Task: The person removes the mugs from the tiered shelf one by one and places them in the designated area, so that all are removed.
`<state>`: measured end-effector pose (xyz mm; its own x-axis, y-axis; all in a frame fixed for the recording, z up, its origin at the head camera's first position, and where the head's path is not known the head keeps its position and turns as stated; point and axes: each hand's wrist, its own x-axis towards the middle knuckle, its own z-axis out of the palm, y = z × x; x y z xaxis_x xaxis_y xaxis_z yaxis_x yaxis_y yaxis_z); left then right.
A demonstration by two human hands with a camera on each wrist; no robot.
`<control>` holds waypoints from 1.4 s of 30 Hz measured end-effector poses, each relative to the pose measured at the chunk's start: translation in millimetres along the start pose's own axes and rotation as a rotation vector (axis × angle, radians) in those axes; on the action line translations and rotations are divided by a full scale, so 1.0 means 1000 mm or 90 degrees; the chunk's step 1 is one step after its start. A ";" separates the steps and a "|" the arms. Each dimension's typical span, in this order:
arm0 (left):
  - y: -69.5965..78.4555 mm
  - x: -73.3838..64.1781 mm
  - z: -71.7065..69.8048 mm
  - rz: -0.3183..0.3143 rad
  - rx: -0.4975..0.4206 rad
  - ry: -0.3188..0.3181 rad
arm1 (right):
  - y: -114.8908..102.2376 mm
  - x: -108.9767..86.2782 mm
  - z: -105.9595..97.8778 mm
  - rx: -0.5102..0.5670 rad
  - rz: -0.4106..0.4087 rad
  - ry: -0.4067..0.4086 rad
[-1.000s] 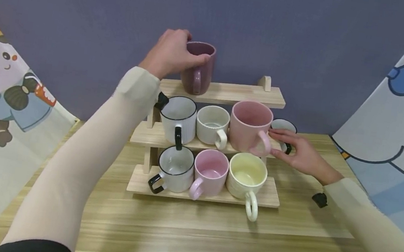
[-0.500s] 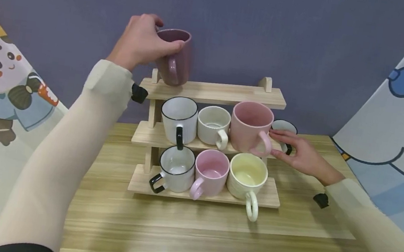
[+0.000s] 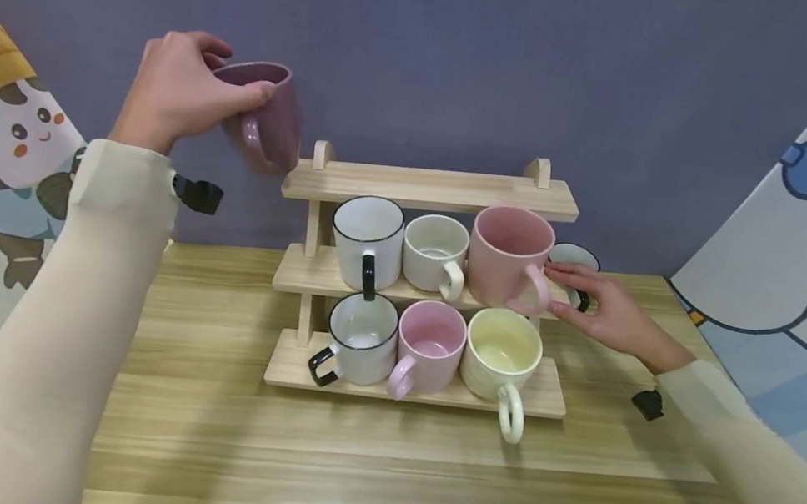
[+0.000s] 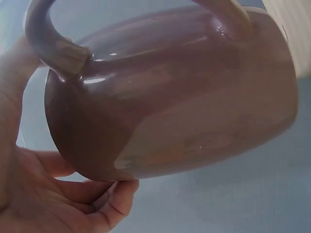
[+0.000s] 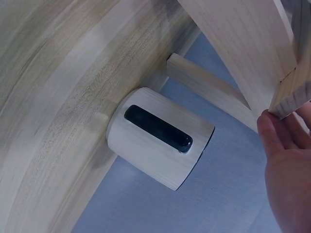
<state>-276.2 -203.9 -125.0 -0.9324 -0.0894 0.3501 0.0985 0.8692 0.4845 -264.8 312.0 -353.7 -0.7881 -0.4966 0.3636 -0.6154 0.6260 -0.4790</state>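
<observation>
My left hand [image 3: 182, 86] grips a mauve mug [image 3: 276, 123] by its rim, thumb on the near side. The mug is tilted and hangs just off the left end of the rack's top board; in the left wrist view its handle [image 4: 41, 34] is uppermost. My right hand [image 3: 611, 315] holds the right end of the middle board of a three-tier wooden shelf rack [image 3: 441, 189], beside a large pink mug [image 3: 501, 260]. In the right wrist view the fingertips [image 5: 269, 126] are at the board's end [image 5: 296, 92].
Beside the pink mug are a white black-rimmed mug [image 3: 367, 239] and a small cream mug [image 3: 434, 251]. Below stand another black-rimmed mug [image 3: 362, 339], a light pink mug [image 3: 429, 348] and a yellow mug [image 3: 500, 352]. One more white mug [image 5: 160, 136] stands on the table behind my right hand.
My left hand has carried the mauve mug leftward from over the top board to past its left end, tilting it more. My right hand has stayed at the rack.
</observation>
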 end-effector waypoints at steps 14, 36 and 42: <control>-0.084 -0.017 0.006 -0.036 0.041 -0.053 | 0.000 -0.001 -0.002 -0.005 -0.003 0.007; -0.153 -0.023 0.122 0.066 0.061 -0.182 | 0.000 -0.010 -0.007 -0.012 0.012 0.011; -0.159 -0.020 0.137 0.060 0.062 -0.202 | 0.000 -0.010 -0.007 -0.016 0.005 0.007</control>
<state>-321.1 -274.2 -318.9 -0.9841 0.1351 0.1153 0.1692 0.9105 0.3772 -257.0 321.3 -351.8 -0.7931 -0.4845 0.3690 -0.6089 0.6449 -0.4619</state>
